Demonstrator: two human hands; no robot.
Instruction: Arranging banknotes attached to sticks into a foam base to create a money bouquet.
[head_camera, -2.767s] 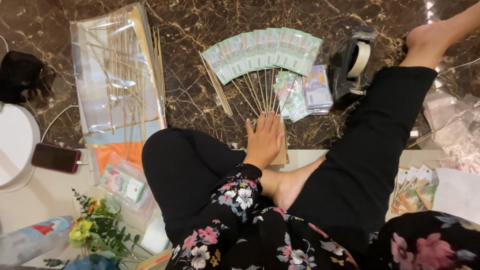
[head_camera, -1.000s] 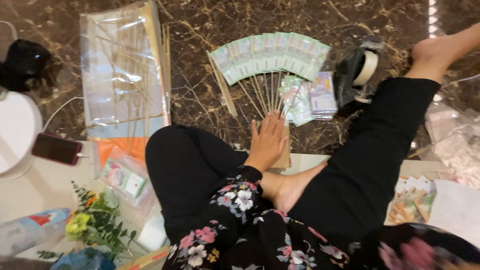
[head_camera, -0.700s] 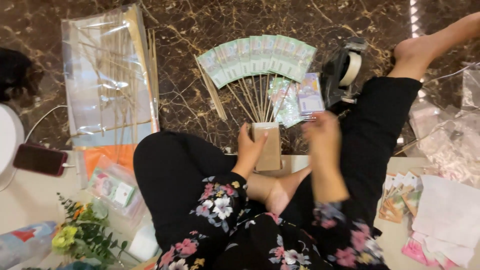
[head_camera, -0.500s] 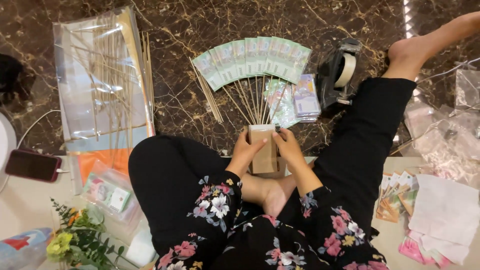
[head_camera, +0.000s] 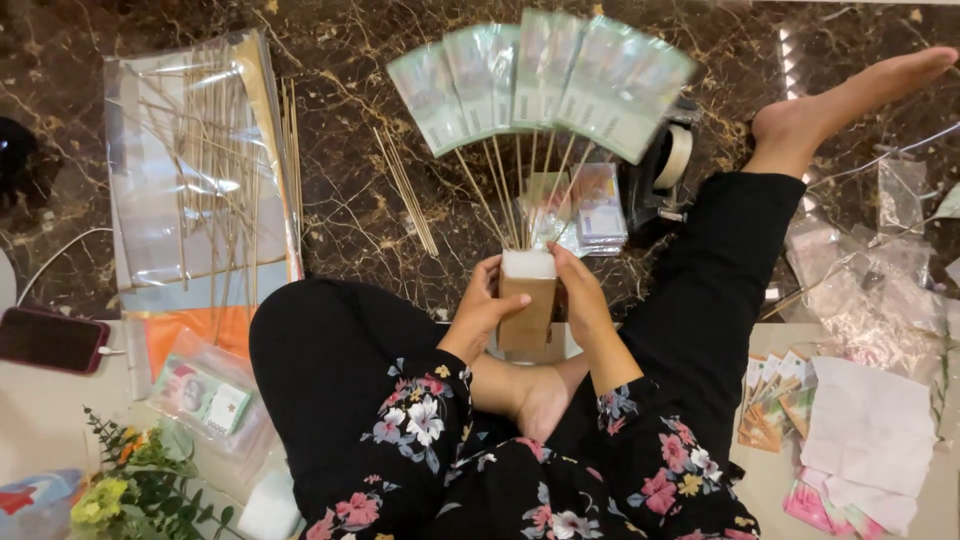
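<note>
A dark brown marble floor with pale veins is spreading across the upper part of the view, giving way to a lighter floor strip lower down. A person in black trousers and a floral top is sitting cross-legged on it, one bare foot stretching out to the upper right.

Both hands are holding a small upright block, brown on its sides and white on top, just above the crossed legs. The left hand is gripping its left side, fingers curled and clamped against it with the thumb lying across the front. The right hand is pressing on the right side, fingers closed against the block. Thin wooden sticks are rising out of the block's top and fanning upward, each carrying a banknote in a clear sleeve; the banknote fan is spreading wide above the hands.

Behind the sticks, a small stack of sleeved notes is lying on the marble, with a tape dispenser just beside it. Loose skewers are lying to the left, and further left a clear plastic sheet is covered with more sticks. A phone is lying at the left edge, a bagged bundle of notes near it, and greenery below. Paper sheets are piling up at the right.
</note>
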